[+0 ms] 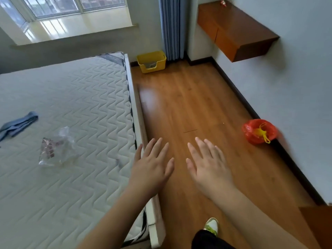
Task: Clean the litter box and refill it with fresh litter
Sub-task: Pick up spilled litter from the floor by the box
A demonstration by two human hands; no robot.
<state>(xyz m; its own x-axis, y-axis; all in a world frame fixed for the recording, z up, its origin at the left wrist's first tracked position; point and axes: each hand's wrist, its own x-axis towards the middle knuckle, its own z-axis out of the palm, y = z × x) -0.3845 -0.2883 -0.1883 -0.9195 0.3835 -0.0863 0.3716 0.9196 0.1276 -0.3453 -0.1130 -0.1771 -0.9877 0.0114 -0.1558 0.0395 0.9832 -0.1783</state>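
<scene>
Litter box (151, 62) well beyond both empty hands (152, 168)

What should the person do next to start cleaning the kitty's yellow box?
Probably walk forward to the yellow litter box. It sits on the floor at the far end, by the curtain, well beyond both hands. The left hand and right hand are open, fingers spread, holding nothing.

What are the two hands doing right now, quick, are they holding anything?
Left hand: open, fingers straight and spread, holding nothing.
Right hand: open, fingers straight and spread, holding nothing.
</scene>
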